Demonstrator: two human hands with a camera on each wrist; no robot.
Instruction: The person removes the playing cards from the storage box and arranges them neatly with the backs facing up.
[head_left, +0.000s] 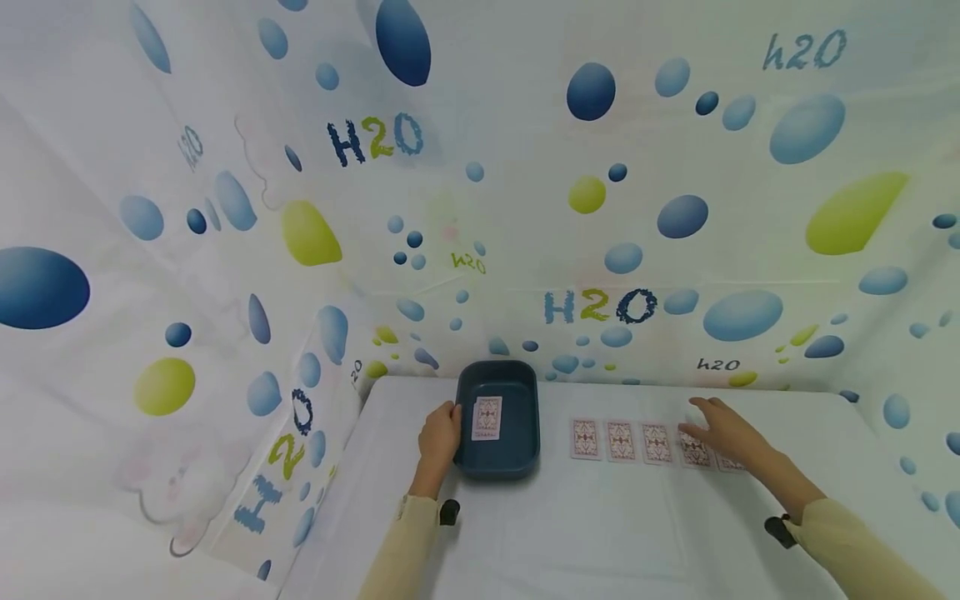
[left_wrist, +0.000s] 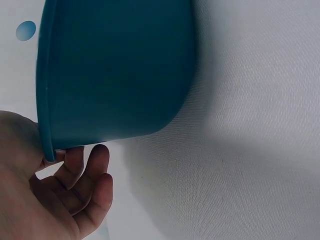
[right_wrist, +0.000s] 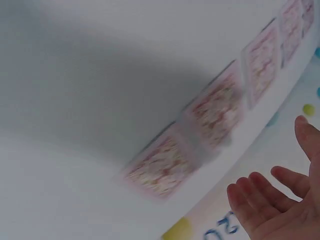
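Note:
At the rim of a dark teal plastic tub (head_left: 517, 467), my left hand (head_left: 439, 437) holds its left side. In the left wrist view the thumb side lies over the rim and the fingers curl beneath it. Inside the tub lie overlapping playing cards (head_left: 487, 417), red-patterned backs up. My right hand (head_left: 727, 435) hovers with spread fingers over the right end of a row of face-down playing cards (head_left: 585, 439). It partly covers the last two cards in the head view. Nothing sits between its fingers in the right wrist view.
A white cloth covers the table (head_left: 600, 533). Behind and beside it hangs a white curtain (head_left: 510, 225) printed with blue and green drops and "H2O". The card row runs to the right of the tub, with small gaps between cards.

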